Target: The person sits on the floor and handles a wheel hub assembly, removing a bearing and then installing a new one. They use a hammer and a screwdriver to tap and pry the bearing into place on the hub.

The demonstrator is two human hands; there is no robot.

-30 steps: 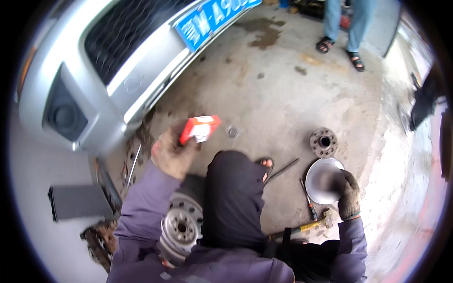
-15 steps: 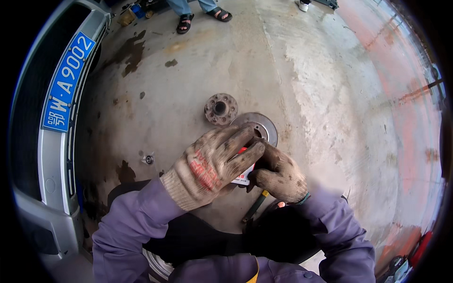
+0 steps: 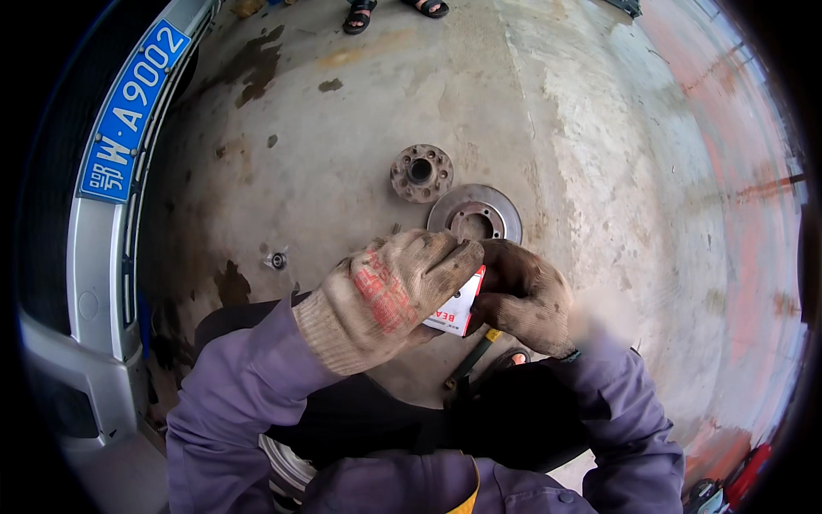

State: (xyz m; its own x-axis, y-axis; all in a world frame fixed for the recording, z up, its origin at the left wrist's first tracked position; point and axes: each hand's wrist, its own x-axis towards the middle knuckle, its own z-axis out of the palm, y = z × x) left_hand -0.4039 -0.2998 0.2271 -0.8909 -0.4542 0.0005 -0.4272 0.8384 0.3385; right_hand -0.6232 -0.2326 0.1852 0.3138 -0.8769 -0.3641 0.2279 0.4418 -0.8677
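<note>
Both hands wear soiled knitted work gloves. My left hand [image 3: 385,295] is wrapped round a small white-and-red cardboard box [image 3: 457,312], its back turned up and its fingers pointing right. My right hand [image 3: 524,295] grips the box's right edge between thumb and fingers. Part of the box is hidden under the gloves. Just beyond my fingers a round brake disc [image 3: 507,206] lies flat on the concrete. A rusty wheel hub [image 3: 404,178] with a ring of holes sits against its far left side.
A small metal ring part [image 3: 276,260] lies on the floor at left. Near my right foot is a black-and-yellow handled tool [image 3: 471,361]. A silver vehicle's bumper [image 3: 94,283] with a blue plate runs along the left. Another person's sandalled feet [image 3: 358,19] stand at the far edge.
More of the box's white face and red edge now shows between my gloves. The view has shifted, so the disc and hub appear higher and farther right. Both hands still hold the box.
</note>
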